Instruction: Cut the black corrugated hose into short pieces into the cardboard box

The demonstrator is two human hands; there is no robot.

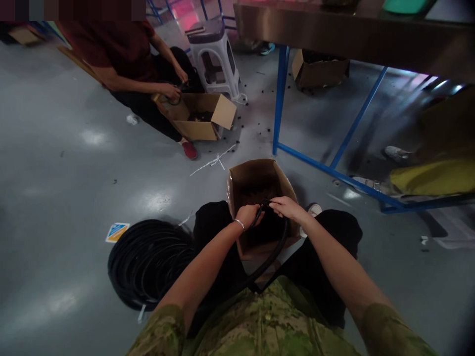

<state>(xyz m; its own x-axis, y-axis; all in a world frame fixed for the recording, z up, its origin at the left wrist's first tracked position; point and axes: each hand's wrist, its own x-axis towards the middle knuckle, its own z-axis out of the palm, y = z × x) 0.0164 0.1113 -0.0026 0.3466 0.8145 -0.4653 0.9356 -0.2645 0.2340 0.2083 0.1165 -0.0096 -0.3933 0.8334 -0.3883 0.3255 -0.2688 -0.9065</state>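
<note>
Over the open cardboard box [256,167] between my knees, my hands meet close together. My left hand [250,215], with a bracelet at the wrist, is closed round a dark, thin curved part of a black hose. My right hand [285,206] is closed too, its fingertips pinching black material just right of the left. From there the thick black hose [276,252] bends down over the box's near edge and across my lap. Exactly what sits between the fingertips is too dark to tell. A large coil of black hose [148,262] lies on the floor to my left.
A co-worker [122,59] sits ahead-left, hands over another open cardboard box [195,131]. Beside them stands a grey plastic stool [215,54]. A table with a blue metal frame [281,99] rises ahead-right; another box [321,74] sits beneath it. Small black scraps and white string [217,159] litter the floor.
</note>
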